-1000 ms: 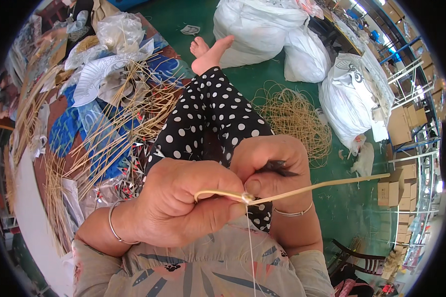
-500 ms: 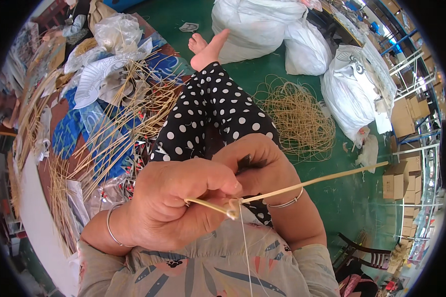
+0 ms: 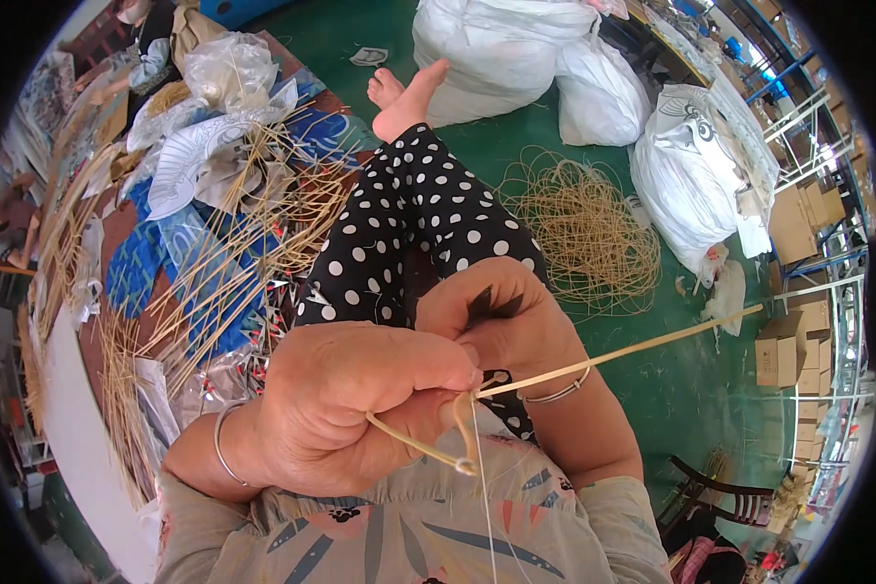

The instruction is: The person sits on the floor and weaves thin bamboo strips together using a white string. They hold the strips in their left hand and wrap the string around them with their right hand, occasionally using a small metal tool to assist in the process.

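My left hand [image 3: 360, 404] is closed, thumb and forefinger pinching a thin bamboo strip [image 3: 618, 352] where it meets a short bent strip [image 3: 414, 444]. The long strip runs out to the right past my right wrist. The short one sticks out below my left fingers and joins a tan curved piece [image 3: 468, 433] at its tip. From the joint a white thread [image 3: 485, 487] hangs over my floral top. My right hand [image 3: 501, 316] is closed just beyond, fingertips against the left ones, with dark wrapping on its fingers. What it pinches is hidden.
A coil of thin cane [image 3: 589, 234] lies on the green floor beyond my right hand. Loose bamboo strips [image 3: 204, 282] and plastic bags cover the left side. Large white sacks [image 3: 496, 58] stand ahead; cardboard boxes [image 3: 793, 355] line the right. Another person [image 3: 151, 49] sits far left.
The short strip's tip has dropped lower, and the tan curved piece shows more below the joint. The long strip's far end has risen slightly. My hands have shifted only a little.
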Demonstrator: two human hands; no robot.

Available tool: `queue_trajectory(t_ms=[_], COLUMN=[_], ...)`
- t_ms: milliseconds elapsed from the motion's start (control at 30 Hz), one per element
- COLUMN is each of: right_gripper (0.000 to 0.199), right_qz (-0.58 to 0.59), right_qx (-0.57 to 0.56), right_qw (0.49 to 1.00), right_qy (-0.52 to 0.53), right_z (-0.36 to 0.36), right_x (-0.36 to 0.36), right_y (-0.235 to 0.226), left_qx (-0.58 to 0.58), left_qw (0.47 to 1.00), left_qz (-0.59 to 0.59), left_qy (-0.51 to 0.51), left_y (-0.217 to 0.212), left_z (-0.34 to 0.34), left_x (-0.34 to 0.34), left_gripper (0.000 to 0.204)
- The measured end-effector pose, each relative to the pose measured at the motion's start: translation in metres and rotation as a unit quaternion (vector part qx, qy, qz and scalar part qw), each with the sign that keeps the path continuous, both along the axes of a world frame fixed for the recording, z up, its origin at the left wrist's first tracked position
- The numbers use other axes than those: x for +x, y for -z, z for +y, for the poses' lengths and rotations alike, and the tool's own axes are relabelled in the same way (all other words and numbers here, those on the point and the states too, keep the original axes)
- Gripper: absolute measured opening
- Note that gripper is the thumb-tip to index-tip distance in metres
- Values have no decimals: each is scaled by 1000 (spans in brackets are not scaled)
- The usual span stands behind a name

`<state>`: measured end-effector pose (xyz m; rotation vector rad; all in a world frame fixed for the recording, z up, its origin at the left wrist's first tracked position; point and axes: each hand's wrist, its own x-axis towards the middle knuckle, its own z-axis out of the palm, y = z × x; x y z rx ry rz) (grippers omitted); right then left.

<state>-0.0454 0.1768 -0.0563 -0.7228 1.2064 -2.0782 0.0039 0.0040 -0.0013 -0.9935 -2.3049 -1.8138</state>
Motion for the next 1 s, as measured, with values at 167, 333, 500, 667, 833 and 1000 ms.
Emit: queue_trajectory(t_ms=[167, 333, 500, 667, 833, 1000], right_gripper=[7, 8, 9, 9, 11, 12], right_qz=[-22, 61, 71, 62, 136, 127], right_qx=[13, -7, 18, 29, 53, 49], right_qw=[1000, 997, 996, 997, 984, 986], right_qy=[8, 51, 57, 44, 100, 98], right_z=[5, -2, 2, 6, 3, 3], right_x=[-4, -3, -2, -1, 7, 9], right_y=[-11, -13, -16, -14, -9, -5], left_qx=[-3, 31, 55, 45, 51, 41], left_qw=[1000, 999, 996, 996, 995, 988], left_qz=[0, -32, -75, -74, -84, -147], left_qy=[10, -2, 8, 12, 26, 9], left_y=[-3, 2, 2, 1, 0, -7], left_z=[0, 2, 3, 1, 0, 3], left_x=[2, 3, 1, 3, 1, 4], left_gripper=[19, 10, 9, 10, 16, 14])
